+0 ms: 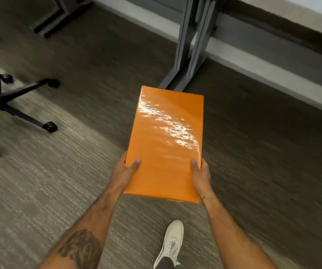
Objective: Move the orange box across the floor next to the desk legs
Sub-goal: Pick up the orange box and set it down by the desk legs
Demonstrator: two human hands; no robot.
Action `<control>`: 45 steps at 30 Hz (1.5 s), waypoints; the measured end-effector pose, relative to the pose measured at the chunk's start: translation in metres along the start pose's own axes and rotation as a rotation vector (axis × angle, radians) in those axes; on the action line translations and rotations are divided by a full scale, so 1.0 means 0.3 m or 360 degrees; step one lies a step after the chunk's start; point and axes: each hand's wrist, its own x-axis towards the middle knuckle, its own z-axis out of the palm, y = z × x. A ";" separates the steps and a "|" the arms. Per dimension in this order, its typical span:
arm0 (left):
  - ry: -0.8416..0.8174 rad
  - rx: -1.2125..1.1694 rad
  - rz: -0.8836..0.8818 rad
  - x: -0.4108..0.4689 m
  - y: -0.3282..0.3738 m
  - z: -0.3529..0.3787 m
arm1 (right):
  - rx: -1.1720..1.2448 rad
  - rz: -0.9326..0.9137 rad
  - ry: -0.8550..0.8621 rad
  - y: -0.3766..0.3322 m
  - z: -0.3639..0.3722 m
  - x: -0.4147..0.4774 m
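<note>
A: Where does the camera sit?

B: Up on the person's head. It looks forward and down at the carpet.

A: How near is it?

B: Near. The two arms reach out from the bottom edge, and a white shoe shows below. The desk legs stand farther off at the top.

A: Is there another view?

B: No, just this one

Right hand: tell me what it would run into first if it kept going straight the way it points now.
The right hand, gripping the orange box, points up the frame toward the grey desk legs. Their feet would probably come first, met by the box's far end; the height above the carpet is unclear.
</note>
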 end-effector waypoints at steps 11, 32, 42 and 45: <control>-0.0175 0.0106 0.0003 0.375 0.155 0.038 | 0.0057 0.0018 0.0137 -0.074 0.065 0.293; -0.0529 0.0193 0.0116 1.494 0.011 0.450 | 0.0311 0.0071 0.0495 0.102 0.195 1.236; -0.0501 0.0340 0.0164 1.734 -0.086 0.679 | 0.0407 0.0165 0.0397 0.197 0.143 1.557; -0.0612 0.0308 0.0144 1.763 -0.102 0.708 | 0.0386 0.0214 0.0374 0.216 0.136 1.609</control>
